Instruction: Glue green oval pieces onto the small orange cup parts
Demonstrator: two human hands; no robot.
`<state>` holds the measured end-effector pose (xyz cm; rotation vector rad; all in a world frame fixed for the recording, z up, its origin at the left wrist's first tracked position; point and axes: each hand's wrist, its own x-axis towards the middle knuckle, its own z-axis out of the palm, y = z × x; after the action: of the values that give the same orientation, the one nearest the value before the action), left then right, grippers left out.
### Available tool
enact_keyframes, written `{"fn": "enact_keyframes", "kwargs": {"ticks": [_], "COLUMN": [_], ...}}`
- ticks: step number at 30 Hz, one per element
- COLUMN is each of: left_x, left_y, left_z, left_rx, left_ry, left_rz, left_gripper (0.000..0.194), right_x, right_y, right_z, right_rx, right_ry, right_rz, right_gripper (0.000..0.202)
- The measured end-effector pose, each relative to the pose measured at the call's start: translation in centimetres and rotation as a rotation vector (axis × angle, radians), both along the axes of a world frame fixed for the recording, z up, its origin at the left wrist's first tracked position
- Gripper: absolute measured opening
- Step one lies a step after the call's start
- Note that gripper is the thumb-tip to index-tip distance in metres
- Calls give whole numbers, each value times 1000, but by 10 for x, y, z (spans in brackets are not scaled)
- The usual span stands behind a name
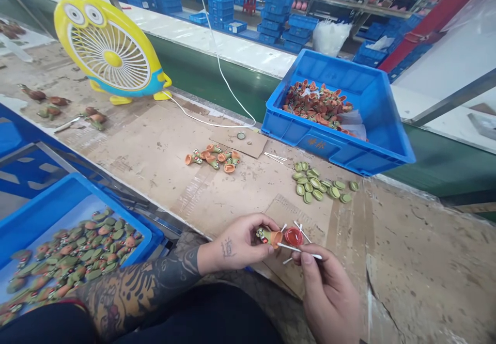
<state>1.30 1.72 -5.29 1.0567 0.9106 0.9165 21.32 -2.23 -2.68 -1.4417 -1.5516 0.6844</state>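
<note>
My left hand (pixel 236 241) pinches a small orange cone-shaped toy piece (pixel 270 237) near the table's front edge. My right hand (pixel 327 295) holds a thin white swab stick (pixel 298 250) whose tip lies by that piece. Between the hands sits a small round red cap (pixel 293 236), with more white sticks around it. Farther back lie a little pile of orange cone pieces (pixel 214 159) and a cluster of green oval shells (pixel 320 186).
A blue crate (pixel 341 150) of orange pieces stands at the back right. Another blue crate (pixel 46 204) with green and orange parts sits at the front left. A yellow desk fan (pixel 110 49) and its white cable (pixel 220 75) are at the back left.
</note>
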Motion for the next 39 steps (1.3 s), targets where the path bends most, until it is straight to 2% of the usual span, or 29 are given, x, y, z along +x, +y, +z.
{"fn": "enact_keyframes", "kwargs": {"ticks": [4,9,16,20,23,26,29,33,36,39], "left_x": [-1,-2,-4,-8,-10,-10,-8,-7,-7,-5], "left_y": [-1,-1,0,0,0,1,2,4,4,4], "left_z": [2,0,-10,-11,-8,-6,-4,3,9,13], "left_rx": [-26,-93,-208,-230,-226,-221,-228,-261,-291,-307], "left_ry": [-25,-81,-173,-196,-212,-241,-277,-312,-317,-323], "left_rz": [-1,-31,-64,-31,13,48,69,81,76,66], "left_gripper": [39,42,55,62,59,56,55,55,55,55], "right_x": [2,1,2,11,18,21,22,20,15,6], "right_y": [3,6,7,14,21,24,23,18,11,5], "right_z": [-4,-5,-4,-6,-11,-17,-19,-11,-1,8], "right_rx": [-6,6,35,48,26,5,-1,38,45,27], "right_ry": [-71,-92,-60,-235,-357,-370,-361,-327,-180,26], "right_rz": [28,-5,-46,-139,-126,-103,-97,-160,-216,-165], "right_gripper": [19,23,21,28,34,35,36,36,31,23]}}
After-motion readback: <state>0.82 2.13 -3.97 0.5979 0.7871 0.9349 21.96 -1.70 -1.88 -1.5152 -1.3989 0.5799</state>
